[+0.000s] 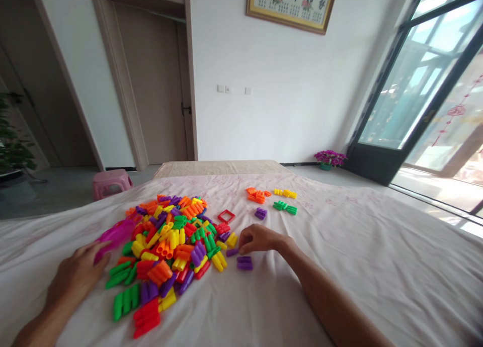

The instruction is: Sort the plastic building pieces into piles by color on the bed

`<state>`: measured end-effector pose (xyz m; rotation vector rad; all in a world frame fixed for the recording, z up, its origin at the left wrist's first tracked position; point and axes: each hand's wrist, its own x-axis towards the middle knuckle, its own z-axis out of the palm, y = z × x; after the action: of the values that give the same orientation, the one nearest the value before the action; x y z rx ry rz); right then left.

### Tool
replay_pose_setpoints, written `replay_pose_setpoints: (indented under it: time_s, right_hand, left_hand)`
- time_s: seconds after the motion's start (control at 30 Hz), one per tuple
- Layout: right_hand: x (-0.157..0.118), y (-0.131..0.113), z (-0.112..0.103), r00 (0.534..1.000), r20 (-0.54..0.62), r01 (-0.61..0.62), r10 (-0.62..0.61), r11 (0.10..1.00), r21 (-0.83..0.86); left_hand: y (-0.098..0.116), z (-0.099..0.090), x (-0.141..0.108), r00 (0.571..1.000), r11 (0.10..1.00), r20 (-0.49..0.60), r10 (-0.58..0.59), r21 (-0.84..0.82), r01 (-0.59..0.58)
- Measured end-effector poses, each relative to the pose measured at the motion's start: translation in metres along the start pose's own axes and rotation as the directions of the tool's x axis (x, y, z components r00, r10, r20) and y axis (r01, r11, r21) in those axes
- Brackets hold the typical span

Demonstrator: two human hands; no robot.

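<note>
My right hand (257, 238) is over the bed's middle, fingers bent down and pressed together at the end of a purple toy block (232, 252). Another purple block (245, 263) lies just below that hand. My left hand (81, 266) is at the left side of a heaped pile of building blocks (166, 241) in red, orange, yellow, green and purple. Its fingers and thumb close on the edge of a bright pink, see-through plastic item (116, 235), partly covered by the pile. A red square frame piece (226, 216) lies right of the pile.
Farther back on the pale sheet (358, 246) are small groups of orange blocks (257, 195), yellow blocks (286, 192), green blocks (285, 207) and purple blocks (260, 213). A pink stool (112, 183) stands beyond the left edge. Purple flowers (330, 158) stand by the wall.
</note>
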<state>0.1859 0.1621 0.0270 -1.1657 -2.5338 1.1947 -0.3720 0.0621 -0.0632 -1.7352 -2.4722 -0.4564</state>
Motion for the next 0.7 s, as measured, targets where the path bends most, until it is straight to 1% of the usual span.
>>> replay_pose_setpoints:
  time_s: [0.13, 0.23, 0.33, 0.43, 0.53, 0.6, 0.67, 0.7]
  right_hand:
    - [-0.007, -0.027, -0.002, 0.986, 0.145, -0.043, 0.078, 0.972, -0.23]
    - [-0.012, -0.042, 0.001, 0.976, 0.181, -0.051, 0.122, 0.933, -0.356]
    - [-0.013, -0.047, 0.006, 0.97, 0.216, -0.013, 0.113, 0.909, -0.416]
    - [-0.011, -0.041, 0.008, 0.972, 0.226, 0.031, 0.064, 0.92, -0.391]
    - [-0.01, -0.027, 0.005, 0.988, 0.154, 0.014, 0.025, 0.968, -0.251]
    - [-0.01, -0.015, -0.003, 0.997, 0.065, -0.039, 0.047, 0.992, -0.121]
    - [-0.01, -0.001, -0.013, 0.992, -0.082, -0.09, 0.091, 0.996, 0.016]
    - [-0.011, 0.008, -0.02, 0.976, -0.184, -0.107, 0.119, 0.991, 0.075]
  left_hand:
    - [0.001, -0.001, 0.0, 1.0, 1.0, -0.003, -0.001, -0.007, 0.001]
    - [0.001, -0.002, 0.0, 1.0, 1.0, 0.003, -0.001, 0.0, 0.001]
    - [0.001, -0.002, -0.001, 1.0, 1.0, 0.01, 0.008, 0.014, -0.008]
    - [0.001, -0.002, -0.001, 1.0, 1.0, 0.012, 0.005, 0.025, -0.005]
    - [0.003, -0.004, -0.003, 1.0, 1.0, 0.009, 0.012, 0.025, -0.013]
    - [0.004, -0.005, -0.003, 1.0, 1.0, 0.008, 0.01, 0.019, -0.01]
    - [0.005, -0.005, -0.003, 1.0, 1.0, -0.002, 0.008, 0.007, -0.008]
    - [0.005, -0.005, -0.002, 1.0, 1.0, -0.01, 0.009, 0.001, -0.009]
